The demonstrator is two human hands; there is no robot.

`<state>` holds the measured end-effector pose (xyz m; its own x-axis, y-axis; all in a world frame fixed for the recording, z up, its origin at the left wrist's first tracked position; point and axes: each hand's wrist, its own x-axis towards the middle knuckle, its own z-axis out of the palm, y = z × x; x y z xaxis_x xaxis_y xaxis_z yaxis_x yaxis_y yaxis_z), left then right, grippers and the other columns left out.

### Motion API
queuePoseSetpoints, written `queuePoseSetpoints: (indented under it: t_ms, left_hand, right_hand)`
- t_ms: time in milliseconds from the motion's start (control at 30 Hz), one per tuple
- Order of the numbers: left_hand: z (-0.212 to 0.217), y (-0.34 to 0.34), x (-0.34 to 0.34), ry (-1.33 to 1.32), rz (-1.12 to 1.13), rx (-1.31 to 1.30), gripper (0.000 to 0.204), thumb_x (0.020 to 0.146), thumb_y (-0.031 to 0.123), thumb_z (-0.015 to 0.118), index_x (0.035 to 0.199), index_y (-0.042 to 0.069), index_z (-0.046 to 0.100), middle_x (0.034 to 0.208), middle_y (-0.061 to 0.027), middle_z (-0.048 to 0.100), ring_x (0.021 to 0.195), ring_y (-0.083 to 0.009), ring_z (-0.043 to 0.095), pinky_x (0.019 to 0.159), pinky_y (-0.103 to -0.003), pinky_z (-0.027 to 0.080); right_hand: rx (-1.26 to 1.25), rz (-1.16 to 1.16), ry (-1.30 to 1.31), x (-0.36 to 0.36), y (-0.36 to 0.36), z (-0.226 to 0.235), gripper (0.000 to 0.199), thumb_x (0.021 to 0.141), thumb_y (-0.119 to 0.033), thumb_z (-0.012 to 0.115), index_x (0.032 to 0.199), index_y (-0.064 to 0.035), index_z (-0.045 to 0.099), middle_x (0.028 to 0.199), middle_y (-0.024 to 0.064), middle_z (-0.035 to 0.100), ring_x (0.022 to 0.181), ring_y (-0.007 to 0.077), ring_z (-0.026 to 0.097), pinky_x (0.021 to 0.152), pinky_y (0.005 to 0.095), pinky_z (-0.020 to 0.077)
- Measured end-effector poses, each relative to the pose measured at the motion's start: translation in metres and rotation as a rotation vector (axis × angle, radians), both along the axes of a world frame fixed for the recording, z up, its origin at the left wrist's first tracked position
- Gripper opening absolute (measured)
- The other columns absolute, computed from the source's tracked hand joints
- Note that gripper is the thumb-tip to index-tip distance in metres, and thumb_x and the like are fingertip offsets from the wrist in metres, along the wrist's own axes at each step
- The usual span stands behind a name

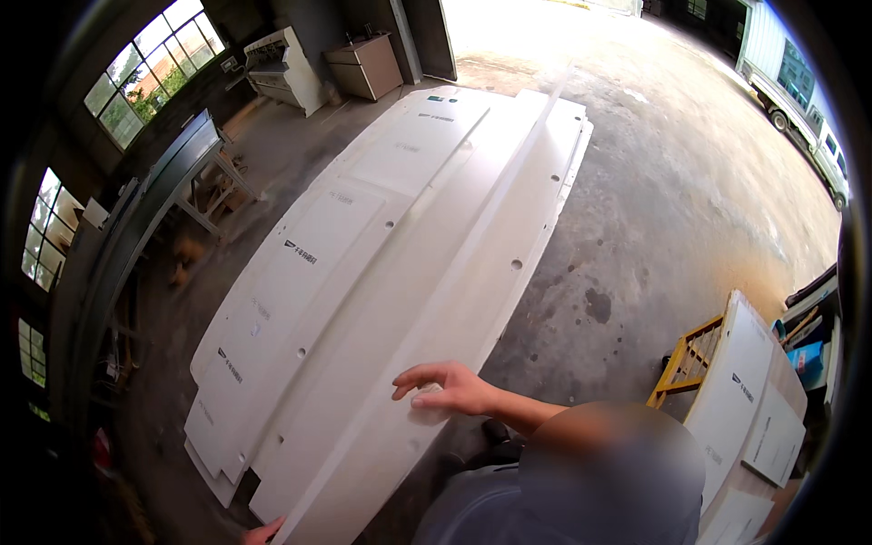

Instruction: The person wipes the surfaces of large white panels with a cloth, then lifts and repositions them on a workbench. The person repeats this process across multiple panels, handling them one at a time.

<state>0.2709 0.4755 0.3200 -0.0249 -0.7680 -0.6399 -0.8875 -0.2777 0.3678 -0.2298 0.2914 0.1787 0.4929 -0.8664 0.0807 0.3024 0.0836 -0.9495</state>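
A long white panel [345, 436] lies across the work area, with narrower white boards [313, 263] stacked on its left side. Along its right part runs a long, thin white strip [447, 280] that sticks out past the far end. My right hand [452, 389] is over the near right part of the panel, thumb and fingers closed around a small pale block-like piece [431, 405]; its exact kind is unclear. At the lower edge, my left hand [263, 531] has its fingers against the strip's near end, closed on it as far as shows; most of this hand is cut off.
A yellow metal frame [683, 365] stands at right beside more white boards [727, 400]. Long metal benches [168, 173] line the left wall; a cabinet [365, 67] and a pale machine [283, 71] are at the back. Outside is a truck [799, 127].
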Motion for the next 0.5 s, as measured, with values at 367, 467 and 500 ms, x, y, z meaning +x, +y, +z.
queuePoseSetpoints:
  t_ms: [367,467,500]
  left_hand:
    - [-0.058,-0.335,-0.035,-0.35,-0.112,-1.002,0.047,0.101,0.044,0.061,0.088,-0.001,0.061,0.081,-0.0296,0.064,0.079,-0.0512,0.06,0.068,-0.056,0.046]
    - [-0.097,-0.401,-0.009,-0.311,-0.148,-1.014,0.06,0.101,0.053,0.059,0.082,-0.004,0.06,0.076,-0.0311,0.059,0.075,-0.0521,0.057,0.066,-0.056,0.044]
    - [-0.109,-0.415,0.003,-0.305,-0.166,-1.007,0.061,0.101,0.054,0.059,0.081,-0.004,0.06,0.076,-0.0306,0.059,0.074,-0.0517,0.056,0.066,-0.055,0.044]
  right_hand:
    - [1.136,-0.422,-0.824,-0.058,0.11,-0.15,0.046,0.097,-0.029,0.044,0.126,0.0019,0.061,0.114,0.021,0.069,0.098,0.0389,0.07,0.094,0.0533,0.0574]
    - [1.048,-0.589,-0.93,-0.069,0.173,-0.16,0.056,0.102,-0.045,0.043,0.138,-0.0042,0.058,0.131,0.0261,0.064,0.115,0.0429,0.066,0.101,0.0604,0.0532]
    - [1.042,-0.651,-0.951,-0.062,0.183,-0.148,0.056,0.101,-0.045,0.046,0.139,-0.005,0.057,0.131,0.0266,0.063,0.115,0.043,0.066,0.1,0.0608,0.0537]
